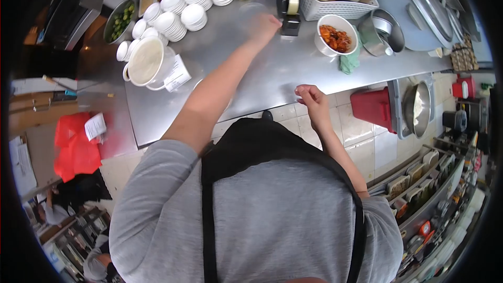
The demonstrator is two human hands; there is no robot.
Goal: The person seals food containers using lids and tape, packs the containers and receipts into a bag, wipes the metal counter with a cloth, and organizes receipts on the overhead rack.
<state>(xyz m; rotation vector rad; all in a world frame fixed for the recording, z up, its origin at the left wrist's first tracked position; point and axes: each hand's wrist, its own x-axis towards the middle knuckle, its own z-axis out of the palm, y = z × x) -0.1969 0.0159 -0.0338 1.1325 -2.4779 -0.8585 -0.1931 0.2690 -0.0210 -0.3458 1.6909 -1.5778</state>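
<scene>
Tape dispenser (291, 20) at the blurred left hand (266, 26), contact unclear.

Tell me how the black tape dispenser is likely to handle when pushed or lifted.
The tape dispenser has a solid-looking black body, so it should feel stiff. It might slide if nudged, as the metal counter looks smooth. The tape roll sits upright in it, so a sideways push on the roll could tip it.

Red-orange food (336, 39), green cloth (350, 62).
</scene>
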